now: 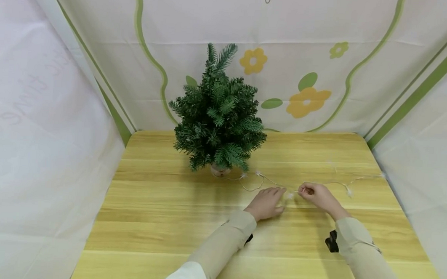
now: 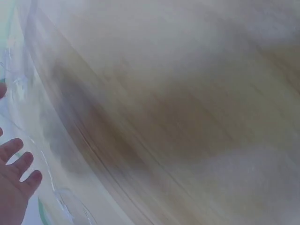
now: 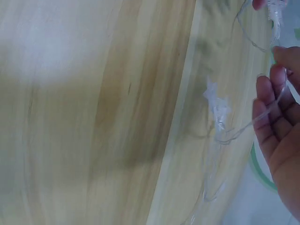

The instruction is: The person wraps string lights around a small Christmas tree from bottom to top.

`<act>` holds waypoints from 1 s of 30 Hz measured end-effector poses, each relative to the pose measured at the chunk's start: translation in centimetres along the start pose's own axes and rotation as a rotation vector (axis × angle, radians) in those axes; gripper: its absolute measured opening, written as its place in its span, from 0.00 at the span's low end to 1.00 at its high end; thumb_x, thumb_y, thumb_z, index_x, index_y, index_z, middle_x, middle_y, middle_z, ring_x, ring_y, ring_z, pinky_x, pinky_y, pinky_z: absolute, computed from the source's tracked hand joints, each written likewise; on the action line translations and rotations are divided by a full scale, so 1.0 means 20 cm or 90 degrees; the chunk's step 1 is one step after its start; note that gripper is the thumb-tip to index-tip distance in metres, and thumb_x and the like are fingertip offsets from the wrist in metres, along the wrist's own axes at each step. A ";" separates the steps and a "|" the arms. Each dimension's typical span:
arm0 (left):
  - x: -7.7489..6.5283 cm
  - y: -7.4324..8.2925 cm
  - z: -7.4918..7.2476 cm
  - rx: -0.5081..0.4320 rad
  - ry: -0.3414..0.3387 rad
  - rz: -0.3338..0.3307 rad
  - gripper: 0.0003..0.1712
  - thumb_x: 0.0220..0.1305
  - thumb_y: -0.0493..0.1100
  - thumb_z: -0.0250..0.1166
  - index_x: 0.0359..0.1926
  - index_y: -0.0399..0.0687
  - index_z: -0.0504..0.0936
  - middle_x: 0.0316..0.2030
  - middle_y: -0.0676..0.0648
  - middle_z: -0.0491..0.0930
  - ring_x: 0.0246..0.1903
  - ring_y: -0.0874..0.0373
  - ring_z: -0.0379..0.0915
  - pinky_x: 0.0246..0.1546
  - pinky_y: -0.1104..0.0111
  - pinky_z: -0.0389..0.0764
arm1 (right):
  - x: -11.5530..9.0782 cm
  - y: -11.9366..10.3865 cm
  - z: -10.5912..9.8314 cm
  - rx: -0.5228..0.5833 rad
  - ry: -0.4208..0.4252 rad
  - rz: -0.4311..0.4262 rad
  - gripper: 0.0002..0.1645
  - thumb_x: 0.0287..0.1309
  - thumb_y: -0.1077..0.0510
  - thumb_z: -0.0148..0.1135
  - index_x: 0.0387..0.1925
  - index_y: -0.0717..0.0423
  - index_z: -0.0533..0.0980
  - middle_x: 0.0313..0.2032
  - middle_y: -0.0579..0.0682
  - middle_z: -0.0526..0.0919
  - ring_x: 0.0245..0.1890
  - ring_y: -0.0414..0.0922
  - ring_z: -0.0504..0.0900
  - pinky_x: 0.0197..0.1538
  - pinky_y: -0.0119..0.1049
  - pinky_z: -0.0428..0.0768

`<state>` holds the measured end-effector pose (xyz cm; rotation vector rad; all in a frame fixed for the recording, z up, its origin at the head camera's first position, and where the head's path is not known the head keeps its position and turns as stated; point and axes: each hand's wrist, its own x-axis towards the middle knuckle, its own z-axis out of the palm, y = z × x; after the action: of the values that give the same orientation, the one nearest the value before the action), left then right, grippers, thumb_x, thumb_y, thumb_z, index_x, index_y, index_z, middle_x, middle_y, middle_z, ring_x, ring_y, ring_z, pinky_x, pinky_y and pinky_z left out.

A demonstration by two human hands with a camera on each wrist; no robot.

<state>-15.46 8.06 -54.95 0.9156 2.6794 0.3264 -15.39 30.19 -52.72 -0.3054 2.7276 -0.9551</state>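
Though thin, star string (image 3: 218, 111) between right fingers (image 3: 277, 74)

Long beige sleeves (image 1: 367, 256), with white cloth (image 1: 187, 276) farther up the left one, meet small black wrist devices (image 1: 332, 242).

A thin, clear-wired light string with pale, translucent star-shaped pieces (image 1: 290, 195) lies slack across the surface's back half, loosely looped near mid-width, with more stars trailing to the right edge.
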 end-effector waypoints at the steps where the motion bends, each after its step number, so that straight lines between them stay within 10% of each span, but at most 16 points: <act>1: 0.00 0.01 0.00 0.006 0.016 0.005 0.34 0.71 0.59 0.50 0.73 0.59 0.54 0.69 0.53 0.64 0.68 0.58 0.62 0.68 0.64 0.66 | 0.00 -0.01 0.00 0.007 -0.005 -0.003 0.09 0.64 0.58 0.58 0.38 0.61 0.79 0.28 0.47 0.79 0.27 0.33 0.70 0.30 0.27 0.73; 21: -0.02 0.06 -0.11 -0.034 0.229 -0.004 0.12 0.70 0.49 0.56 0.49 0.58 0.82 0.42 0.59 0.84 0.39 0.67 0.80 0.38 0.79 0.79 | 0.04 -0.18 0.00 0.086 -0.050 -0.030 0.11 0.65 0.56 0.58 0.40 0.62 0.79 0.34 0.55 0.82 0.31 0.34 0.74 0.34 0.27 0.76; 30: -0.05 0.05 -0.20 -0.038 0.260 -0.005 0.10 0.70 0.48 0.57 0.43 0.57 0.84 0.38 0.58 0.85 0.34 0.68 0.80 0.30 0.82 0.76 | 0.02 -0.19 -0.07 0.100 -0.079 -0.007 0.18 0.66 0.51 0.56 0.43 0.64 0.80 0.35 0.59 0.82 0.30 0.40 0.77 0.34 0.30 0.77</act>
<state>-15.51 7.66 -50.81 0.9018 3.0162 0.6499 -15.64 27.97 -49.33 -0.3385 2.5248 -1.1072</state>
